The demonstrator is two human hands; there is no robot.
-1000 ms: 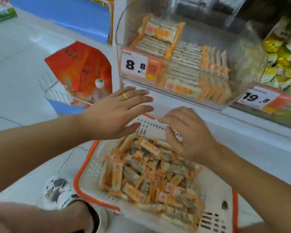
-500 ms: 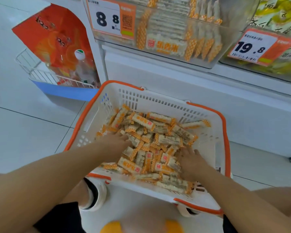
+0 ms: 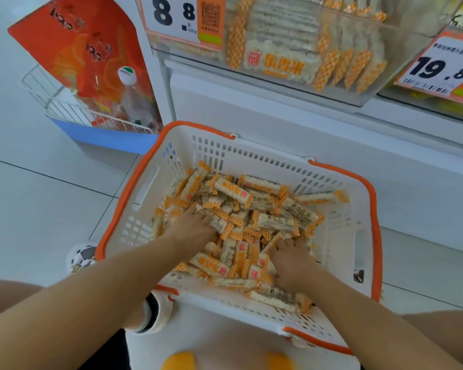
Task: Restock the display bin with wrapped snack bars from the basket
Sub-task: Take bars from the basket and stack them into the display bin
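Orange-white wrapped snack bars heaped in white basket — display bin part-stocked

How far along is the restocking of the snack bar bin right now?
Done: the display bin above already holds neat rows of bars. In hand: the left hand and right hand are both dug into the snack bars in the basket, gathering a batch; whether they grip any yet is unclear. Left: a large pile remains to move up.

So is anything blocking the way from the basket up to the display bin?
Nothing visible does. Both hands, left and right, lie in the snack bars in the basket; the display bin stands above, its top out of frame.
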